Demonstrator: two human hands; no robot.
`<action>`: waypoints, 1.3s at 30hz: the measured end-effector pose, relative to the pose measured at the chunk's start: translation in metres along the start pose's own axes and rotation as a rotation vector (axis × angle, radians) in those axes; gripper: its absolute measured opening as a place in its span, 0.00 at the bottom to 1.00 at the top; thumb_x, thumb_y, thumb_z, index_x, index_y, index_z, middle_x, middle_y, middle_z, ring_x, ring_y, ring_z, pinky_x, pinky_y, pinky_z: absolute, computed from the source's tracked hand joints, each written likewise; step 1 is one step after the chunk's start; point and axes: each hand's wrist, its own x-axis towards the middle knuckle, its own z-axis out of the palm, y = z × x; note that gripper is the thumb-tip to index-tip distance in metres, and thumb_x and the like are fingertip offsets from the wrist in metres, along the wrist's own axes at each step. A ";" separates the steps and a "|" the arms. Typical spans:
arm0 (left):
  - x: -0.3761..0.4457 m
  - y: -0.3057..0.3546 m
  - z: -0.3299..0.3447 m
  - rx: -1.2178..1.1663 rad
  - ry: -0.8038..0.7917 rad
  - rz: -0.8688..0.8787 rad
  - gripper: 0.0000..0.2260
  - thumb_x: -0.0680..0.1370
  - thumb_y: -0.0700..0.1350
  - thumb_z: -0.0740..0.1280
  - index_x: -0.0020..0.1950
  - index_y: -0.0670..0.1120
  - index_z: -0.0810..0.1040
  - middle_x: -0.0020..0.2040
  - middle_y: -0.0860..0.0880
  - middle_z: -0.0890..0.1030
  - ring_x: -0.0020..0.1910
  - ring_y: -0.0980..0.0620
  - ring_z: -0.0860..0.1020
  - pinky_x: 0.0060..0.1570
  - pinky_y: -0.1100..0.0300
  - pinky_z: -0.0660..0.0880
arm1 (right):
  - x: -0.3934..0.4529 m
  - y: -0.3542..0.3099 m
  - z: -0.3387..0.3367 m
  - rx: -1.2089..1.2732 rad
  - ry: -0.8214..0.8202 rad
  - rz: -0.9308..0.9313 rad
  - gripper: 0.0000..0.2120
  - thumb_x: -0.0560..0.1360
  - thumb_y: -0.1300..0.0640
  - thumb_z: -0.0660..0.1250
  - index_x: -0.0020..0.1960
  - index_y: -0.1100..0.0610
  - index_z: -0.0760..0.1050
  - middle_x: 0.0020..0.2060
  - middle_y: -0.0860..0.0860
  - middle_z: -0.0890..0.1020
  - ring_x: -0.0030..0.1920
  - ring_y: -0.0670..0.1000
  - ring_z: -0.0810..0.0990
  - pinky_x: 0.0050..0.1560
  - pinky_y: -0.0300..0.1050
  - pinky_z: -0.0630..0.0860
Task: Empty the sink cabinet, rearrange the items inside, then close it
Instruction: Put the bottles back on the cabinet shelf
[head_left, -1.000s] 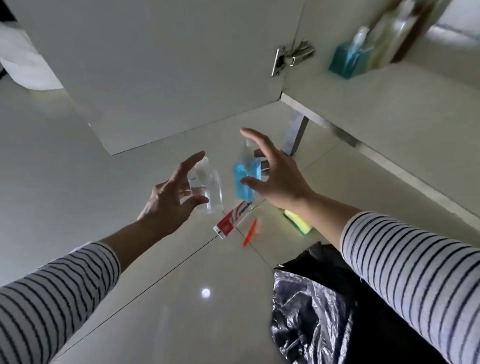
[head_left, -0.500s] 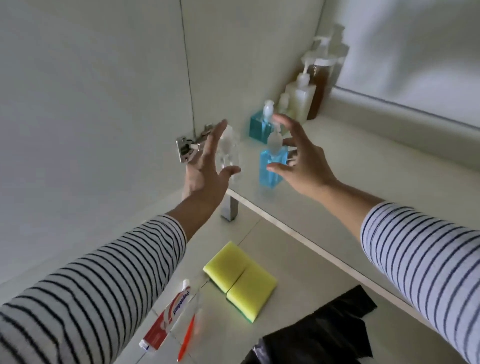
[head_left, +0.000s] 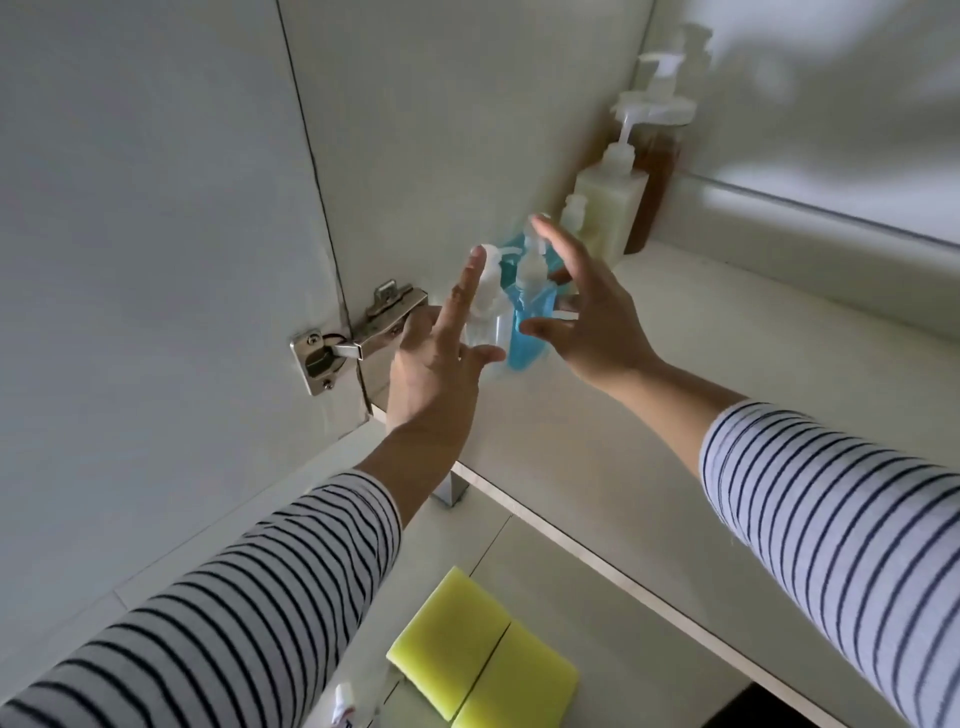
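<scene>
Clear plastic pump bottle (head_left: 485, 306) and blue soap bottle (head_left: 527, 317) upright on cabinet shelf (head_left: 649, 415), near left wall by door hinge (head_left: 343, 343). Left hand (head_left: 436, 374) fingers straight and spread, thumb against clear bottle; right hand (head_left: 592, 322) spread beside blue one; neither clamped. Judged mid-restock: three more pump bottles (head_left: 613, 218) already at back corner. Yellow sponges (head_left: 478, 649) and toothpaste tube (head_left: 345, 709) left on floor; door open, closing not yet done.
</scene>
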 end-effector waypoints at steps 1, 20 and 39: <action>0.001 -0.001 0.002 -0.006 0.003 0.000 0.44 0.70 0.39 0.73 0.69 0.69 0.48 0.49 0.43 0.76 0.39 0.50 0.78 0.50 0.52 0.78 | 0.002 0.001 0.000 -0.012 0.002 0.000 0.36 0.71 0.52 0.71 0.74 0.48 0.57 0.68 0.50 0.69 0.59 0.49 0.72 0.60 0.47 0.75; 0.017 -0.017 0.020 -0.186 -0.094 -0.204 0.45 0.72 0.37 0.71 0.71 0.69 0.46 0.42 0.50 0.81 0.38 0.60 0.79 0.37 0.85 0.65 | 0.013 0.004 0.031 0.085 0.201 0.175 0.37 0.73 0.65 0.66 0.75 0.47 0.53 0.41 0.49 0.79 0.33 0.42 0.78 0.38 0.24 0.74; -0.002 -0.014 0.002 0.002 -0.252 -0.156 0.39 0.74 0.49 0.70 0.76 0.59 0.46 0.64 0.45 0.75 0.55 0.51 0.74 0.48 0.67 0.64 | -0.029 0.002 0.026 -0.048 -0.149 0.314 0.29 0.74 0.50 0.68 0.71 0.52 0.62 0.66 0.54 0.75 0.65 0.54 0.74 0.66 0.49 0.71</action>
